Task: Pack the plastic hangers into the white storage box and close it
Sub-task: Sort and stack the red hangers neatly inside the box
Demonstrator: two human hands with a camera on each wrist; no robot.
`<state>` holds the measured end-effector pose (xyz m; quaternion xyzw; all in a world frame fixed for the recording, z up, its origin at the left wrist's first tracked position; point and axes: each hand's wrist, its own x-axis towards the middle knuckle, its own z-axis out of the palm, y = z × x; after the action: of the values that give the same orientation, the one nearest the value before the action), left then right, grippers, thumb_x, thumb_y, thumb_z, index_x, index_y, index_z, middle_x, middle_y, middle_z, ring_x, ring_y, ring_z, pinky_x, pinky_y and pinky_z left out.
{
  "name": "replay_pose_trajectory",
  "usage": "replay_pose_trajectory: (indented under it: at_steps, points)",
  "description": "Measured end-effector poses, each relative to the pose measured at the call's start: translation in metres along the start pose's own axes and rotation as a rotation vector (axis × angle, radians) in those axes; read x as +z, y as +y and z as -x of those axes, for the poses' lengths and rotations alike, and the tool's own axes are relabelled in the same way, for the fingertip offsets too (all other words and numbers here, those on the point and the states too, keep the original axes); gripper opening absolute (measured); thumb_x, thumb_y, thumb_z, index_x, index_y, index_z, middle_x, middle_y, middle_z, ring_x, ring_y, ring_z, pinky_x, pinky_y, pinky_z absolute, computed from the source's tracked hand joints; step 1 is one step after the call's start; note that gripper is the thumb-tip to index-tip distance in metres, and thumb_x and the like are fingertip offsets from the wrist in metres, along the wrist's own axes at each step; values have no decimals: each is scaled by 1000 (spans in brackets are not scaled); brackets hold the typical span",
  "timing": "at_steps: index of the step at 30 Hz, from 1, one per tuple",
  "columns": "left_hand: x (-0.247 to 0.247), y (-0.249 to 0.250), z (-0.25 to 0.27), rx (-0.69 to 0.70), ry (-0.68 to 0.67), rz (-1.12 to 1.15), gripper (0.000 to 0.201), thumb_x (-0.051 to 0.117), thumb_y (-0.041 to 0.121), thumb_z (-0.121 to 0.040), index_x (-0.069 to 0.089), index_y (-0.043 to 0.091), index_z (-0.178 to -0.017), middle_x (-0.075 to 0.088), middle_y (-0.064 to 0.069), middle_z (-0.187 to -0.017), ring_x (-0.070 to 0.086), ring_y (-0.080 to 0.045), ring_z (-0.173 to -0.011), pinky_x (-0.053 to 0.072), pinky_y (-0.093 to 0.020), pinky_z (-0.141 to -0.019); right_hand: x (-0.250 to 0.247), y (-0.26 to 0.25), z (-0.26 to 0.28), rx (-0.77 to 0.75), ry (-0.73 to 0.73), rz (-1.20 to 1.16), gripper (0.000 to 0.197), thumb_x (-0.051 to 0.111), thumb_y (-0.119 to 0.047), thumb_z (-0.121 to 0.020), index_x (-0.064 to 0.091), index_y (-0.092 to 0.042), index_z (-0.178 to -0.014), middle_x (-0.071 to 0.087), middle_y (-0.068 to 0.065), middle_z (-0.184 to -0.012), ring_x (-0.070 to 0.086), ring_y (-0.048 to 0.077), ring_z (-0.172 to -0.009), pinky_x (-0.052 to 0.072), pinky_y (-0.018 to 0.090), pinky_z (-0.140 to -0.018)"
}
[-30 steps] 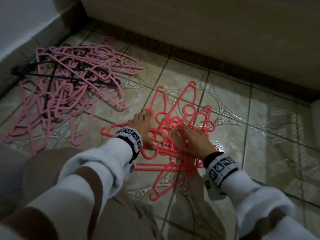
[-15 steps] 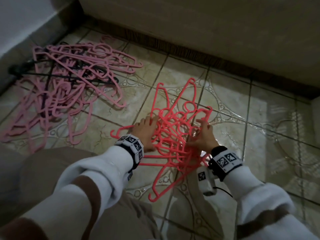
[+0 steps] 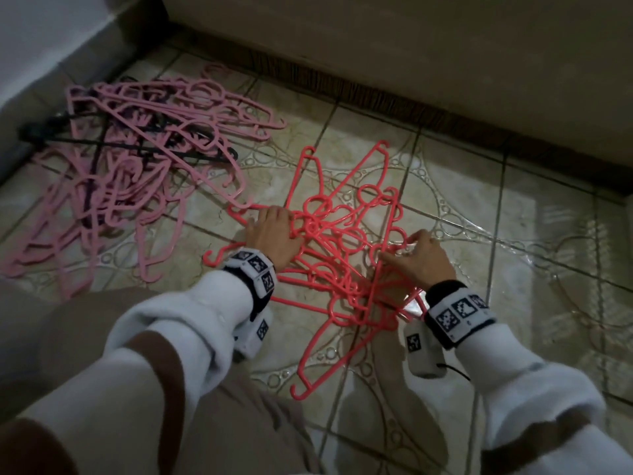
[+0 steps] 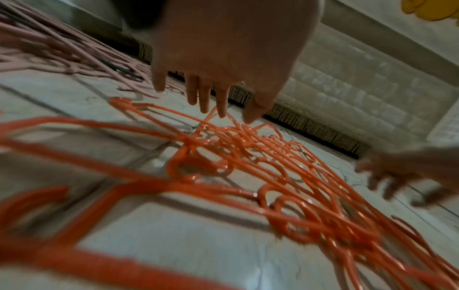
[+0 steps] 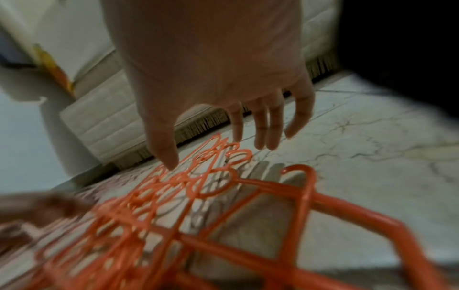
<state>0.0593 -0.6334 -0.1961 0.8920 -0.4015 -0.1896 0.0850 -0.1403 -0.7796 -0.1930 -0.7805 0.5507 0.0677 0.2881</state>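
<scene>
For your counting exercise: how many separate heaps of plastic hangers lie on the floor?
2. The coral-red heap lies in the middle between the left hand and right hand; the pale pink heap, with black hangers mixed in, lies far left.

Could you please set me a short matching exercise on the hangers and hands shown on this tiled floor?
Things:
1. coral hangers
2. pale pink hangers
3. left hand
4. right hand

Places:
A. heaped at far left, near the wall
B. on the right side of the coral pile
C. tangled between both hands
D. on the left side of the coral pile

Pairs: 1-C, 2-A, 3-D, 4-B
</scene>
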Motion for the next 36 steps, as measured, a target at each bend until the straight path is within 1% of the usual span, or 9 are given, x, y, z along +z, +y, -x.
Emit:
replay_pose_trajectory:
  at_steps: [6,11,14,17,19,24,27,30,36]
  points:
    - [-6,15,-29,-82,-252,-43,107,55,69,-76,3,10,-149,13,-14,-155,14,-30,-142,16,-51,-113,22,10,45,158,-153,174,132,72,-74,-48,4,-19,-146,26,20,-140,33,37,-131,37,46,-102]
    - [-3,2,-32,-255,-312,20,116,74,62,-63,14,6,-144,32,-19,-144,35,-37,-131,30,-49,-107,50,17,55,107,-164,-17,140,82,-62,-44,-2,-18,-147,23,18,-141,38,36,-127,40,43,-102]
    - [-6,-9,-33,-355,-354,188,99,81,48,-63,29,3,-136,53,-21,-125,57,-35,-105,49,-41,-85,53,13,52,95,-116,-48,116,85,-58,-44,25,-11,-131,52,8,-121,55,27,-108,43,46,-97]
    - [-10,-9,-29,-342,-388,232,49,77,39,-72,63,2,-101,68,-15,-92,57,-22,-66,42,-26,-58,49,-2,40,87,-149,-74,78,87,-37,-55,40,-10,-111,56,-5,-88,58,20,-90,46,37,-87]
    - [-10,-8,-27,-343,-375,234,42,72,39,-76,65,3,-97,67,-16,-92,56,-24,-71,41,-27,-63,46,-14,29,75,-193,-125,67,88,-26,-54,51,-6,-106,61,-2,-87,63,21,-90,48,26,-68]
    - [-8,-15,-27,-446,-375,506,44,76,34,-70,67,-1,-95,71,-14,-89,67,-28,-78,54,-36,-77,46,-38,9,-30,-326,-168,41,81,-12,-66,58,-9,-99,66,4,-92,64,20,-88,53,29,-75]
    - [-6,-18,-20,-467,-418,685,38,81,17,-68,64,-5,-94,69,-14,-67,63,-21,-51,54,-28,-55,46,-47,4,-1,-463,-379,20,78,-2,-69,61,-10,-76,66,1,-67,62,15,-64,53,25,-59]
    - [-2,-21,-10,-462,-398,782,18,74,5,-76,63,-4,-86,61,-5,-43,54,-11,-31,39,-15,-32,46,-52,-1,81,-583,-636,18,76,2,-69,66,3,-83,66,0,-55,62,11,-46,47,18,-44]
    - [6,-31,-9,-480,-362,828,28,80,9,-70,59,2,-87,66,-13,-69,61,-17,-46,47,-22,-42,53,-54,-9,185,-688,-697,34,80,-9,-60,67,1,-90,69,12,-76,62,19,-56,53,27,-53]
